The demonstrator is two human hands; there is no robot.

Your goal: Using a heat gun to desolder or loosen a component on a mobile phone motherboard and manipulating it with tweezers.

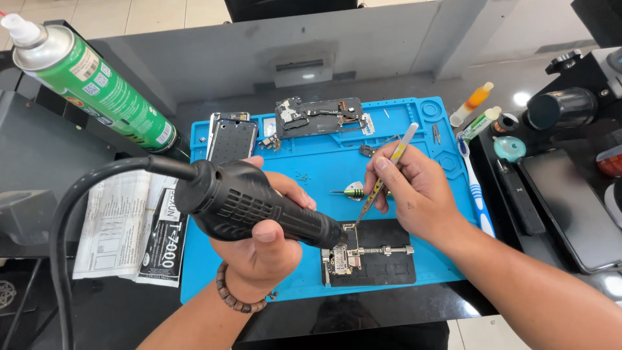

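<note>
Your left hand [262,249] grips the black hot-air gun [259,204], nozzle aimed down at the circuit board [343,254] clamped in the black holder [372,254] at the near edge of the blue mat [324,162]. Your right hand [414,188] pinches the tweezers [382,178], tips resting at the board's far edge, just beside the nozzle. The work looks to be at the heating stage, a part on the board being warmed for lifting. The next move calls for a steady nozzle and a light, level pull with the tweezers, not a pry. Farther out on the mat lie a green-handled screwdriver [350,192], a phone frame [232,137] and a stripped back panel [319,116]. A green spray can [97,84] stands far left; a toothbrush [476,188] lies at the mat's right edge.
</note>
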